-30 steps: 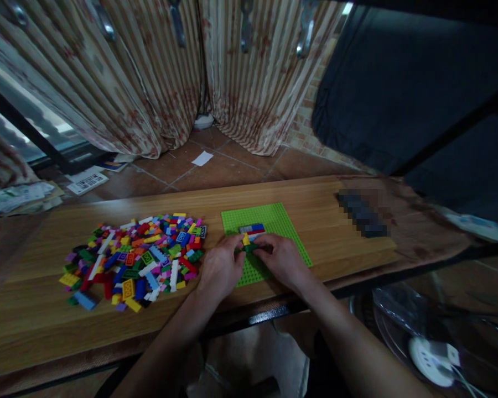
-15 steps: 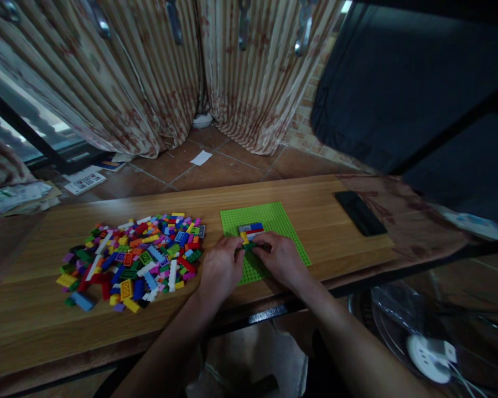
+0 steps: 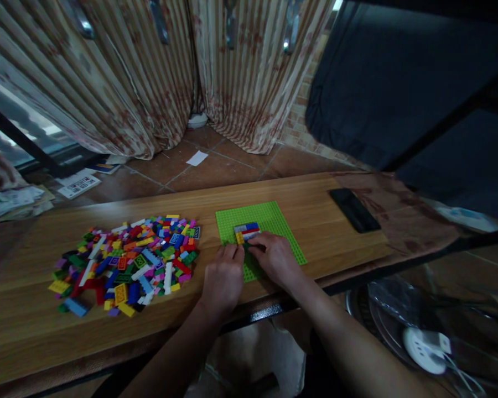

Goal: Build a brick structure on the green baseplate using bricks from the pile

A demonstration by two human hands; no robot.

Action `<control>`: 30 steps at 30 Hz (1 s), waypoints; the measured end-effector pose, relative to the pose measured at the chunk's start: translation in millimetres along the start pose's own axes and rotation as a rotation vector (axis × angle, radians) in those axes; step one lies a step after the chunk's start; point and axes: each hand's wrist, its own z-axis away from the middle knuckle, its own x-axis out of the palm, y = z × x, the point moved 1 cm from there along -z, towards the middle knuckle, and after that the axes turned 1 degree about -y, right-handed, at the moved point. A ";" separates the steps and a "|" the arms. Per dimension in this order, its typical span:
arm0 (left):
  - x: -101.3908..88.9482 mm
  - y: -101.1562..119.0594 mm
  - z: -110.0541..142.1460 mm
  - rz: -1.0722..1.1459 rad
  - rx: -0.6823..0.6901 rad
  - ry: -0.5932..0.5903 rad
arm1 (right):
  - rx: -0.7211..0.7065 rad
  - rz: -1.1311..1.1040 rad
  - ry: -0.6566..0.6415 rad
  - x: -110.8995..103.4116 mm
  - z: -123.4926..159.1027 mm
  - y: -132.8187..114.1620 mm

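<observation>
On the lime-green baseplate sits a small cluster of joined bricks: a grey brick, a blue brick, white and red ones, and a yellow brick at the left. A dark green brick, mostly covered by fingers, lies at the near side of this cluster. My right hand pinches it from the right with thumb and index finger. My left hand is closed with bent fingers at the plate's left part, fingertips close to the green brick; what they grip is hidden.
A large heap of mixed bricks spreads over the wooden table to the left. A black phone lies at the right. Beyond the table are striped curtains; a white power strip is below at right.
The view has shifted slightly. My left hand has drawn down and left from the cluster, uncovering the yellow brick. My right hand stays at the green brick.
</observation>
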 end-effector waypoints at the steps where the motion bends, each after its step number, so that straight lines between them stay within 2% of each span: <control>1: -0.7 1.8 -0.1 -0.022 0.002 -0.008 | 0.001 -0.005 0.004 0.2 -0.3 0.1; 8: -5.1 4.1 -4.2 -0.069 0.053 -0.077 | 0.045 0.004 -0.015 3.6 -3.8 1.5; 13: -1.1 1.7 -3.5 -0.039 0.066 -0.020 | 0.063 0.027 -0.004 4.9 -4.2 0.8; 19: 5.9 -0.8 0.0 0.002 0.042 0.065 | 0.095 -0.132 -0.043 -4.4 -6.0 5.1; 27: -3.3 -10.0 -3.2 0.195 -0.063 0.046 | 0.184 -0.330 0.187 -24.2 -16.0 16.0; 30: -10.7 -22.5 -6.0 0.346 -0.147 0.123 | 0.163 -0.297 0.208 -23.3 -14.7 11.0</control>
